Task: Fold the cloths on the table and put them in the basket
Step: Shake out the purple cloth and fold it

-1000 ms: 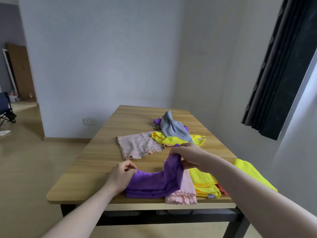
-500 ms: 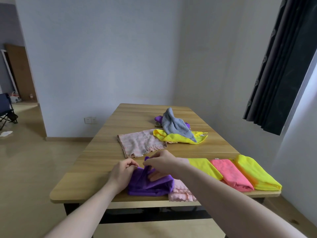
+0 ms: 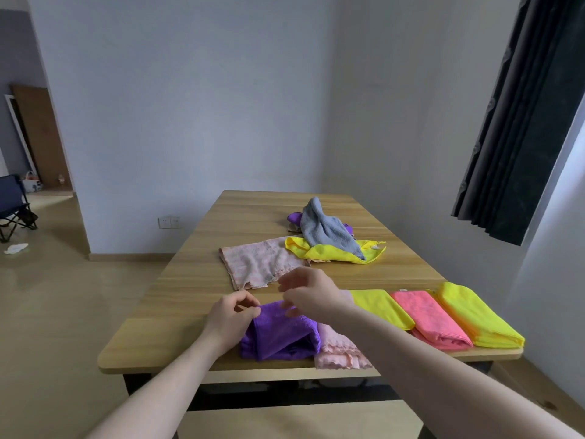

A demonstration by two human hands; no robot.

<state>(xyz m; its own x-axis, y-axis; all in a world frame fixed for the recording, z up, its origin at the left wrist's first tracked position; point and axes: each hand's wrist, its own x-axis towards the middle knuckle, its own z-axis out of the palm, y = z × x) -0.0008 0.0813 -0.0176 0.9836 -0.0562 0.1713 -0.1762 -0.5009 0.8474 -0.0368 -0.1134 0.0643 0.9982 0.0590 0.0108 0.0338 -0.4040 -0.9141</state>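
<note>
Left hand (image 3: 231, 315) pinches the folded purple terry cloth (image 3: 280, 335) at the near edge, right hand (image 3: 308, 291) hovers open above it; four folded cloths alongside, four unfolded farther back, no basket visible.

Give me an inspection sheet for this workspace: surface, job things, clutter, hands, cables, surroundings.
Surface: wooden table, bare at left.
Job's things: purple cloth part folded at near edge; folded row beside it: pale pink, yellow, pink, yellow-green. Unfolded farther back: pink lace cloth, grey cloth over yellow one. Basket: nothing seen.
Clutter: nothing seen.
Hands: left hand pinches purple cloth's edge; right hand open above it.
Cables: nothing seen.
Surroundings: wall socket, dark curtain, folding chair.
</note>
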